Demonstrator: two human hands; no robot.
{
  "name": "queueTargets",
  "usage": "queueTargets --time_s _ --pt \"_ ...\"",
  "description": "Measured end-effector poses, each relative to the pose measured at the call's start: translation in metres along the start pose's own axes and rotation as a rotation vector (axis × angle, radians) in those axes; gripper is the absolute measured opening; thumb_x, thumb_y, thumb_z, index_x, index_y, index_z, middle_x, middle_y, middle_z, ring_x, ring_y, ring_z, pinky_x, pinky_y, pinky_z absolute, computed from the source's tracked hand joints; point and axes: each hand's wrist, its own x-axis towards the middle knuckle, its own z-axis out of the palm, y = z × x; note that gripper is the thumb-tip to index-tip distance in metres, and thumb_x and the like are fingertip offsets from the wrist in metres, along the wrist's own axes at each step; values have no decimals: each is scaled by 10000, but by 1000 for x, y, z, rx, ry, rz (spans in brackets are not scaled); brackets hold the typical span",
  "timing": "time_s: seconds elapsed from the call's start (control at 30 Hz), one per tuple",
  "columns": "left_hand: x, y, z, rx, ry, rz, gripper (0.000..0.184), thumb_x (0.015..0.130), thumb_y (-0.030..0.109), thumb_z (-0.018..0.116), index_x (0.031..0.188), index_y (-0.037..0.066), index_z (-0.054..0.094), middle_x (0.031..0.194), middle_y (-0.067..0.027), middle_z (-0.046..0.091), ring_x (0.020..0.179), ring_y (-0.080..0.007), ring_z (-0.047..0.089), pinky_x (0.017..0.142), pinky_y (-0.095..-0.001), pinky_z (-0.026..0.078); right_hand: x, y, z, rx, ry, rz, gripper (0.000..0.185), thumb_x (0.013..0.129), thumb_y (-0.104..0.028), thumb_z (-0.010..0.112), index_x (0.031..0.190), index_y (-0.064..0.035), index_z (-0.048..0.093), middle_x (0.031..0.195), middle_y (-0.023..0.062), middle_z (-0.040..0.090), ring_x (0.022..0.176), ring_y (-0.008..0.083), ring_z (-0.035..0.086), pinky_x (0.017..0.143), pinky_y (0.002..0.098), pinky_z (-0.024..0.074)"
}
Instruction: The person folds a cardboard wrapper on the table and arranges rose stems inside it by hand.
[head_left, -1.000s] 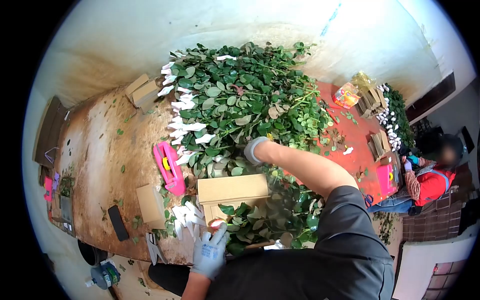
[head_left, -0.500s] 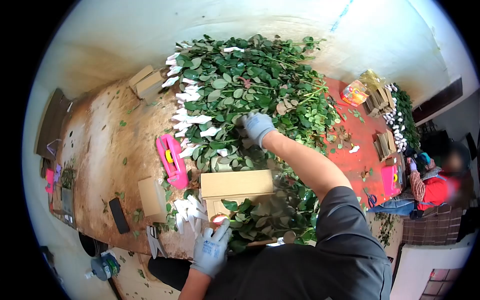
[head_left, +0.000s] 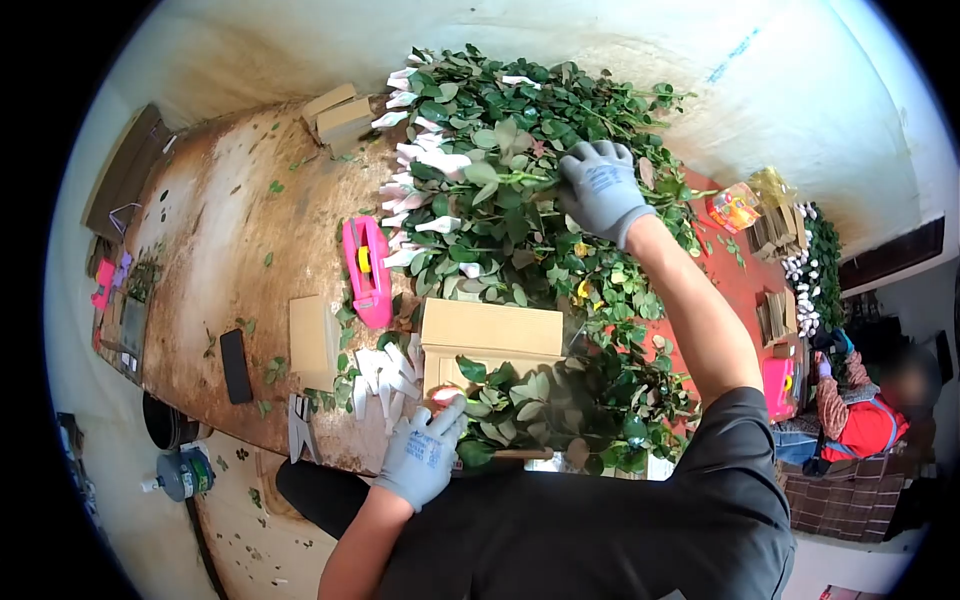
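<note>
My right hand (head_left: 605, 190), in a grey glove, is closed around a rose stem (head_left: 525, 180) above the leafy pile. The stem runs left toward buds in white sleeves (head_left: 442, 164). My left hand (head_left: 422, 455), also gloved, has its fingers stretched out, with the tips at a red and white rose bud (head_left: 447, 396). That bud lies on a piece of corrugated cardboard (head_left: 492, 327), and leafy stems (head_left: 530, 405) spread to its right. Loose white sleeves (head_left: 385, 375) lie just beyond my left hand.
A pink tape dispenser (head_left: 368, 272), a cardboard piece (head_left: 314, 342) and a black phone (head_left: 235, 366) lie on the stained wooden table (head_left: 215, 250). A large pile of roses (head_left: 560, 110) fills the back. On the right, a co-worker in red (head_left: 868, 430) sits beside stacked cardboard (head_left: 776, 230).
My right hand has moved away and to the right, lifting a rose from the pile. My left hand stays by the bud. The whole view has shifted a little.
</note>
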Motion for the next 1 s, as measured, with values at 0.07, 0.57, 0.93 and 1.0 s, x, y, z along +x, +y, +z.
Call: queueTargets --time_s 0.07,0.57,0.93,1.0 --pt "-1 -1 2 7 0 -5 506 806 158 672 1309 108 674 1509 4 531 1048 -249 562 881 -427 496 -12 4 -11 90 188 -30 312 839 -223 696 1135 -131 666 1145 116 631 1113 345 581 1006 504 407" --pt "0 -3 2 -66 -16 8 546 775 146 731 1311 69 658 1497 -46 538 1132 -299 557 1050 -453 439 -197 -100 -9 389 -590 -214 272 861 -151 642 1131 -120 652 1099 173 659 1005 345 671 812 450 514" --pt "5 1 -2 -70 -59 1 580 738 122 764 1300 37 654 1491 -91 544 1164 -339 554 1045 -426 462 -192 -172 -32 111 -308 -63 182 905 -195 605 1019 -76 683 959 120 632 895 276 672 693 410 534" --pt "4 -1 2 -25 -28 22 575 765 127 730 1333 101 647 1520 -43 523 1037 -285 576 985 -411 492 -180 -184 -23 375 -280 -109 189 920 -184 591 1044 -66 670 983 127 649 853 272 700 690 410 558"
